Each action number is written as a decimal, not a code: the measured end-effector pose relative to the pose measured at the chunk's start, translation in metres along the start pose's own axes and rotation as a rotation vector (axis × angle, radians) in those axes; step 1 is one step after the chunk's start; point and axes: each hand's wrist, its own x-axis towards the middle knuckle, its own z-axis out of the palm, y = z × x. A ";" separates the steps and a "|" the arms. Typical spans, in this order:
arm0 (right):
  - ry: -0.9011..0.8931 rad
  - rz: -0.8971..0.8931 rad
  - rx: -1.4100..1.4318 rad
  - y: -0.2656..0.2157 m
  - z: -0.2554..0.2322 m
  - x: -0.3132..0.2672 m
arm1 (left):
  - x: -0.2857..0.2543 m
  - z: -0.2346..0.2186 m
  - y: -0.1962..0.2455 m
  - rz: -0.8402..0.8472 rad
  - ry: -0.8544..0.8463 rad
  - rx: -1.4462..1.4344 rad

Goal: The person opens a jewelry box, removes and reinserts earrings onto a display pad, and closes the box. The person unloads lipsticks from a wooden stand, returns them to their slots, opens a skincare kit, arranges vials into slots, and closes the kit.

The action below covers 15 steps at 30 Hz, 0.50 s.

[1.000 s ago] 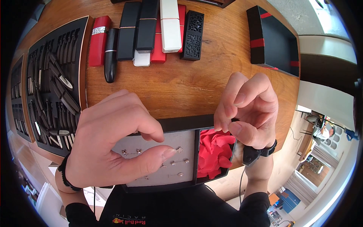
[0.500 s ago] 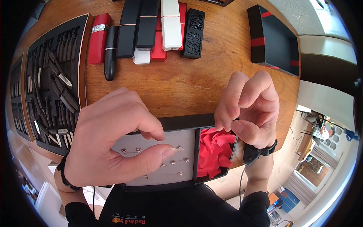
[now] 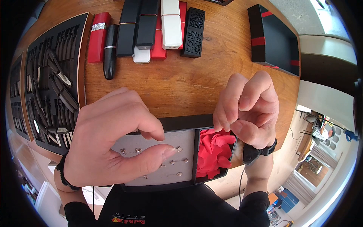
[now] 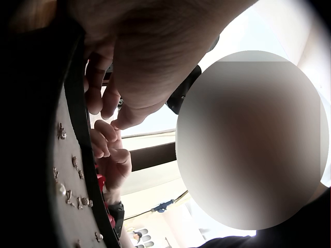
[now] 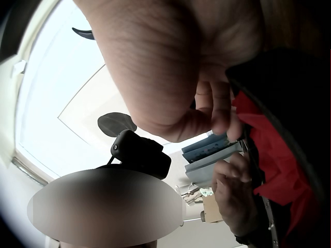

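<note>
A black-rimmed box (image 3: 185, 123) lies at the table's near edge. Its left part has a grey pad (image 3: 183, 137) set with several small earrings (image 3: 179, 174); red petal-like pieces (image 3: 214, 153) fill the right compartment. My left hand (image 3: 109, 140) hovers over the pad and hides part of it. Its fingers bend loosely, the thumb apart from them, with nothing between. Above the right compartment's far corner is my right hand (image 3: 251, 109), palm turned inward, fingers loosely curled and nothing visible in them. The left wrist view shows earrings (image 4: 62, 132) below the left hand (image 4: 155, 46).
At the back stand long black boxes (image 3: 126, 38), a white box (image 3: 171, 30), a red case (image 3: 98, 41), a black cylindrical case (image 3: 110, 56) and a carved black box (image 3: 194, 34). An open black box (image 3: 261, 45) is at far right. Left is a tray of dark, slender items (image 3: 56, 83).
Both hands keep almost the same pose and place. The head view has tilted slightly, so the boxes at the back sit a little higher in it.
</note>
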 end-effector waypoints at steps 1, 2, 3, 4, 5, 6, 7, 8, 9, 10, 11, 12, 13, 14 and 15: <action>-0.002 -0.010 0.004 0.000 0.000 0.000 | 0.000 0.000 0.000 0.003 -0.002 0.004; -0.004 -0.019 0.008 0.001 0.000 0.000 | 0.000 0.000 0.000 0.003 -0.002 0.003; -0.004 -0.019 0.009 0.002 0.000 0.000 | 0.000 0.000 0.000 0.004 -0.004 -0.002; -0.002 -0.027 0.012 0.002 0.000 0.001 | 0.000 0.000 0.000 0.006 -0.006 -0.007; 0.000 -0.035 0.016 0.002 0.000 0.001 | 0.001 0.000 0.000 0.005 -0.006 -0.007; 0.000 -0.034 0.016 0.002 0.000 0.001 | 0.001 0.000 0.000 0.012 -0.007 -0.003; -0.001 -0.030 0.015 0.002 0.000 0.001 | 0.001 0.000 -0.001 0.019 -0.008 0.000; -0.002 -0.026 0.013 0.002 0.000 0.002 | 0.000 0.000 -0.001 0.019 -0.008 0.000; -0.002 -0.027 0.013 0.001 0.000 0.002 | 0.000 0.000 -0.001 0.020 -0.007 0.002; 0.017 -0.012 0.009 0.001 0.001 0.002 | 0.000 0.000 -0.001 0.021 -0.006 0.003; 0.036 0.002 0.004 0.001 0.002 0.001 | 0.000 0.000 -0.001 0.021 -0.007 0.003; 0.037 0.002 0.004 0.000 0.004 0.002 | 0.000 -0.001 -0.001 0.019 -0.012 0.005; 0.064 0.020 -0.063 -0.002 0.006 0.003 | 0.000 -0.001 -0.001 0.017 -0.018 0.007; 0.091 0.038 -0.130 -0.003 0.008 0.003 | 0.001 -0.002 -0.001 0.017 -0.019 0.007; 0.092 0.038 -0.130 -0.003 0.008 0.003 | 0.001 -0.002 0.000 0.014 -0.023 0.006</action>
